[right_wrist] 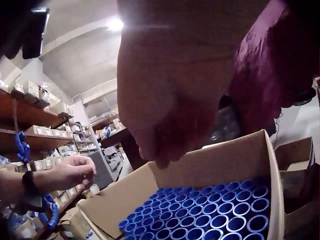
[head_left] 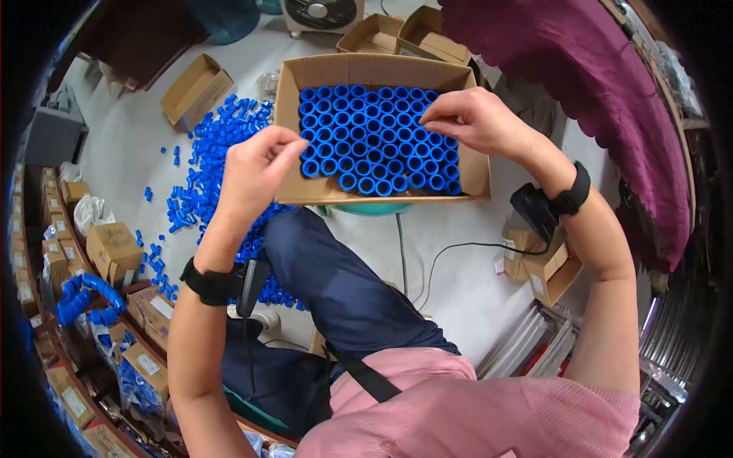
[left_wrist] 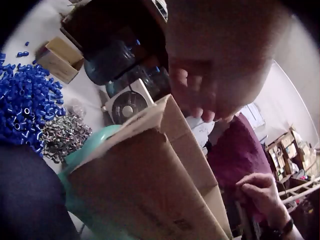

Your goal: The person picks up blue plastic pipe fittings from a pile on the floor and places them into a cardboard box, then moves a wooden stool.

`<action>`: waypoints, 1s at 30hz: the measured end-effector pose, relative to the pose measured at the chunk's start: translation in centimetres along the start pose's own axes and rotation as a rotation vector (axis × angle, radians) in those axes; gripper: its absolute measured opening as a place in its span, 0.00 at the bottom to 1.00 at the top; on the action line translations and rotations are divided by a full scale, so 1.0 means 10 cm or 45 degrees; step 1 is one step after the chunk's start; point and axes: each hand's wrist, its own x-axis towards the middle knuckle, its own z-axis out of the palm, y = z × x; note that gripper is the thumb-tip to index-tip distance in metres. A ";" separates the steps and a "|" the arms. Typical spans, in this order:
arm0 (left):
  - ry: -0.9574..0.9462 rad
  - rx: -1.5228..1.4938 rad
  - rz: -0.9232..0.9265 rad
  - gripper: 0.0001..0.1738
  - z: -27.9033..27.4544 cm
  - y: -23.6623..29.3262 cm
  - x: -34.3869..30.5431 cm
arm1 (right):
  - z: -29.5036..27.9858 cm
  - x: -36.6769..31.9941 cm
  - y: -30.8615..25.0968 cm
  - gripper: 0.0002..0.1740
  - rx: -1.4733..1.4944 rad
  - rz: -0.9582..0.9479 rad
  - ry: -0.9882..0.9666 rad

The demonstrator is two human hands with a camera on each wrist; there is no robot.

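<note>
Head view: bright, even, diffuse light is recorded; shadows are soft. Fisheye bending and black vignetting are noted at the edges. Left wrist view: the left hand [left_wrist: 220, 65] is rendered near and unfocused. Right wrist view: glare is cast by a bright ceiling lamp [right_wrist: 116, 23], far left; the right hand [right_wrist: 175, 90] is backlit and blurred.

Both bare forearms reached forward. The left hand [head_left: 256, 172] at ten o'clock and the right hand [head_left: 473, 122] at one o'clock had fingers curled, tips bunched against thumbs.

Pale floor [head_left: 130, 145], box-laden shelves [right_wrist: 30, 114]
</note>
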 end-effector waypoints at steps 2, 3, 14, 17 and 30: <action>0.162 -0.104 -0.049 0.09 -0.14 -0.03 -0.13 | -0.04 -0.07 -0.11 0.08 0.067 0.104 0.031; 0.223 -0.185 -0.073 0.13 -0.21 -0.05 -0.21 | -0.06 -0.08 -0.19 0.09 0.140 0.225 0.057; 0.634 -0.514 -0.126 0.17 -0.78 -0.29 -1.31 | 0.65 0.42 -1.69 0.09 0.463 -0.360 0.312; 0.692 -0.555 -0.113 0.15 -0.89 -0.41 -1.62 | 1.03 0.54 -2.17 0.10 0.621 -0.508 0.247; 1.313 -0.932 -0.463 0.12 -1.25 -1.38 -2.73 | 2.56 1.07 -3.37 0.17 1.372 -0.095 -0.466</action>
